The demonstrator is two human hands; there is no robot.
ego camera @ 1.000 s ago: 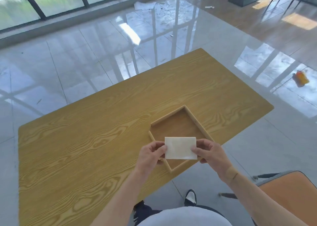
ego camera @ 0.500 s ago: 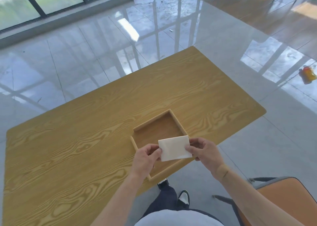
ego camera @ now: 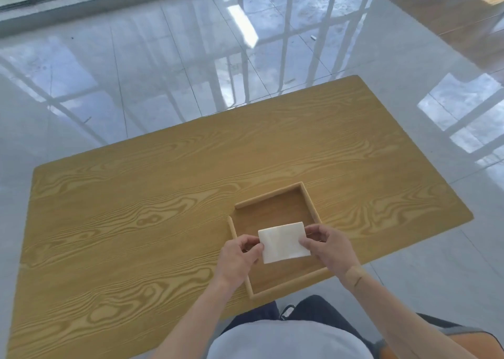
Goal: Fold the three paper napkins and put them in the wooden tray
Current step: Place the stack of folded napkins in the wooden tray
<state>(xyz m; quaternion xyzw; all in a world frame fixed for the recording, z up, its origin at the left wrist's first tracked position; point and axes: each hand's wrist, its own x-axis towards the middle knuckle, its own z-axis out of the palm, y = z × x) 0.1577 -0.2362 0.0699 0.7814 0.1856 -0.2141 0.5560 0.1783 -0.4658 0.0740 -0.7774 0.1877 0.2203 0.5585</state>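
In the head view we read no writing on anything. We see the folded napkin (ego camera: 283,242) held above the wooden tray (ego camera: 309,203), the left hand (ego camera: 238,257) pinching its left edge and the right hand (ego camera: 328,246) pinching its right edge. The tray lies on the wood-grain counter (ego camera: 136,222), which stands on a glossy tiled floor (ego camera: 163,72) that mirrors window frames.

A rectangular table with a yellow-brown, bold wood-grain top (ego camera: 152,222) stands on glossy grey floor tiles (ego camera: 163,72); a shallow square wooden tray with a raised rim (ego camera: 308,199) lies directly on it, near its front edge, toward the right.
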